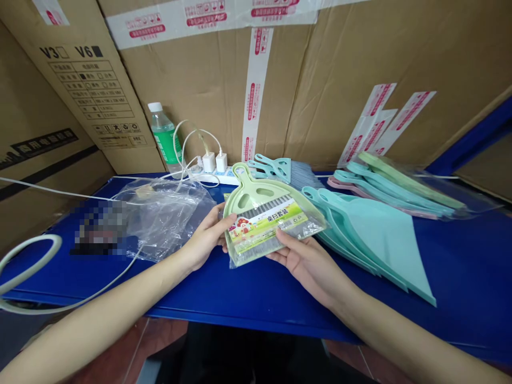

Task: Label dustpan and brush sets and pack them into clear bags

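Observation:
Between my two hands is a light green dustpan (262, 186) with a printed label card (272, 221) and grey brush bristles, partly wrapped in clear plastic. My left hand (208, 234) grips its left edge, thumb on the front and fingers behind. At the lower edge my right hand (304, 258) holds it, thumb pressed on the label. Just right of it lie several stacked turquoise dustpans (376, 229). Behind it rest turquoise brushes (276, 168) with grey bristles.
Crumpled clear plastic bags (168, 213) lie on the blue table (248, 298) at left. A water bottle (166, 138) and a power strip (228, 176) with white chargers stand at the back. More wrapped dustpans (408, 184) lie at right. Cardboard boxes (340, 64) wall the back; a white cable (108, 293) crosses the left.

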Demonstrator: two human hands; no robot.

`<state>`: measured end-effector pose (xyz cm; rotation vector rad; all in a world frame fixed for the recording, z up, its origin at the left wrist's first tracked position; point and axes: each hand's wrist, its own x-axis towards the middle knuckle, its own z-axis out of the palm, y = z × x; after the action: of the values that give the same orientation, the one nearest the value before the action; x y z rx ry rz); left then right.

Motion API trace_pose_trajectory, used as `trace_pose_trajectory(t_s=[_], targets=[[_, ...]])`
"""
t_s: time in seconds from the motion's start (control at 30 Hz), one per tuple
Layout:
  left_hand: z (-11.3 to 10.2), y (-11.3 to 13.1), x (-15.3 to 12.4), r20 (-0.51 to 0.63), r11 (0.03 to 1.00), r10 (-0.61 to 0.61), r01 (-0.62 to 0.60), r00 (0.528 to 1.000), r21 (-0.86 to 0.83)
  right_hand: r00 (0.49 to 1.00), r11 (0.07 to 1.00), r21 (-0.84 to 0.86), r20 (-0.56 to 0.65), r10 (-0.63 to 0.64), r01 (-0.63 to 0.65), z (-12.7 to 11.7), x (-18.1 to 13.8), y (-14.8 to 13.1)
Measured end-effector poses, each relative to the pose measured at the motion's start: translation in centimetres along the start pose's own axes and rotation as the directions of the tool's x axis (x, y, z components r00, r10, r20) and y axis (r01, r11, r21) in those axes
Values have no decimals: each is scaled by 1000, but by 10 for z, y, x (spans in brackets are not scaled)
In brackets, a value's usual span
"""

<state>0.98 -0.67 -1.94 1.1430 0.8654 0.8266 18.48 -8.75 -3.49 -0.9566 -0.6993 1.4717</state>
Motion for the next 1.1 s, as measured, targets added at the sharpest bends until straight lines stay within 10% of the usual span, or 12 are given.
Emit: trace_pose_trajectory(t_s=[0.43,1.1], targets=[[-2,3,3,98,1000,-10,11,995,-10,994,918,-395,81,74,-36,-41,-4,-42],[-2,0,4,92,994,-27,36,995,-98,984,909,-415,176,35,42,-45,17,-48]])
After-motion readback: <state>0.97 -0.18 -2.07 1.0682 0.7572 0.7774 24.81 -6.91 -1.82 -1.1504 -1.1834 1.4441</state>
